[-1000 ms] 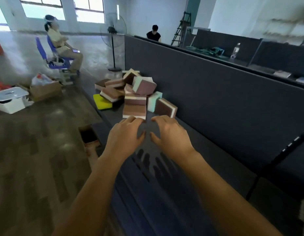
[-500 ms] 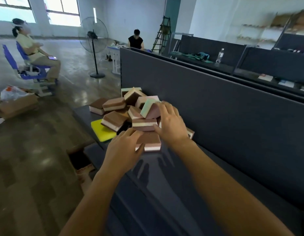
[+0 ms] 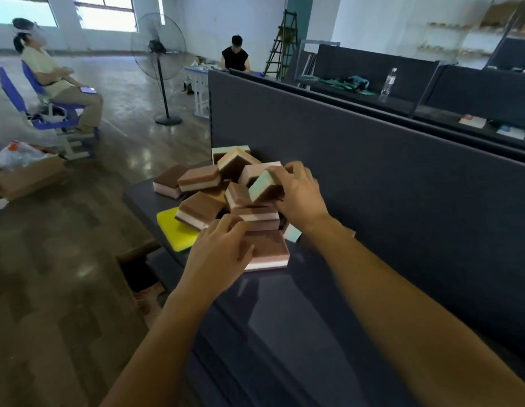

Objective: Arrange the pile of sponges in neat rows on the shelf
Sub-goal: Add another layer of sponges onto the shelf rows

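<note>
As right hand grips sponge, pile nr shelf end.

1. Your right hand, which hung just short of the pile a second ago, has reached onto its top and now curls its fingers round the tilted green-faced sponge there.
2. Your left hand has come forward to the pile's near edge, and its fingers now curl over the flat brown sponge lying there.
</note>
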Motion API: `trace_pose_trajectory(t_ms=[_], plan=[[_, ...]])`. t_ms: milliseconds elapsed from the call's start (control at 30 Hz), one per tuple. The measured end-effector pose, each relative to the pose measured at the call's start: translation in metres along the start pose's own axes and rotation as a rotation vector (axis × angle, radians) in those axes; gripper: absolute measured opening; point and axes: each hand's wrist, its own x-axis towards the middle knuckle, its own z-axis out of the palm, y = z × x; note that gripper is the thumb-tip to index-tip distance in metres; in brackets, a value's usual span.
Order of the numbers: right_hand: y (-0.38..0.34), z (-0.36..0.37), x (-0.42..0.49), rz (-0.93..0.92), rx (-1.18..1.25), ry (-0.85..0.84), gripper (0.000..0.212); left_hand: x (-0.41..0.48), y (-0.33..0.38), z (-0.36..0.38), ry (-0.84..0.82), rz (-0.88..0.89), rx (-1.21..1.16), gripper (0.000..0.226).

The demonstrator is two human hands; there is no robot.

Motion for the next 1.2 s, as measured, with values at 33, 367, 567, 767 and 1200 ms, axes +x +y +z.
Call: trace_pose_trajectory(t_ms=[33, 367, 567, 767, 1200], plan=[[0.0, -0.004, -0.005, -0.003, 0.003, 0.068, 0.06, 0.003, 0.0, 0.003, 0.003, 0.002, -0.002, 0.04], [0.002, -0.037, -0.084, 0.052, -0.041, 0.186, 0.074, 0.034, 0.009, 0.023, -0.089, 0.027, 0.025, 0.062], [0.007, -0.037, -0.127, 0.078, -0.051, 0.183, 0.075, 0.038, 0.014, 0.028, -0.085, -0.049, 0.137, 0.052], [0.012, -0.049, -0.164, 0.171, -0.047, 0.197, 0.07, 0.033, 0.031, 0.017, -0.042, -0.036, 0.064, 0.04], [0.042, -0.105, -0.286, 0.407, -0.123, 0.223, 0.056, -0.025, 0.148, -0.018, 0.062, 0.334, -0.116, 0.057]])
